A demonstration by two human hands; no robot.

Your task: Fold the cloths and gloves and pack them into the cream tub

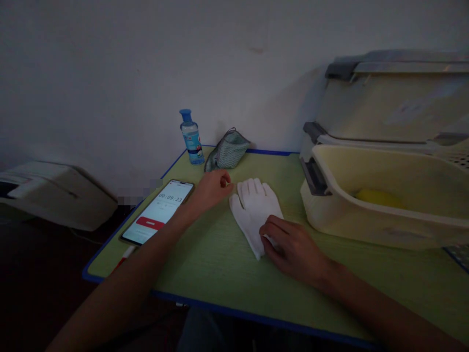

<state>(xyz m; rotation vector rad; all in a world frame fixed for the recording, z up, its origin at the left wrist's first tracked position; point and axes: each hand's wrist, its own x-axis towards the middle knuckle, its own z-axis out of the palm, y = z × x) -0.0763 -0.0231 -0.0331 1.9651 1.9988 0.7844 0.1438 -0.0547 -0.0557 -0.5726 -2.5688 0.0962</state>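
A white glove point(252, 200) lies flat on the green table point(205, 274), fingers pointing away from me. My right hand point(293, 247) is closed at its cuff, thumb and fingers pinching the right edge of the fabric. Just left of the glove's fingertips is my left hand point(214, 189), its fingers loosely curled and the thumb held apart from them. I see nothing between them, and a small gap separates this hand from the glove. Under my left forearm lies a phone point(156, 215) with a timer on its screen, partly covered by the arm.
A blue bottle point(192, 139) and a grey-green mesh pouch point(231, 149) stand at the table's back edge. On the right is a cream basket point(340, 215) holding something yellow point(379, 197). Behind it rises a lidded storage box point(388, 107). A white box point(62, 193) sits beyond the table's left side.
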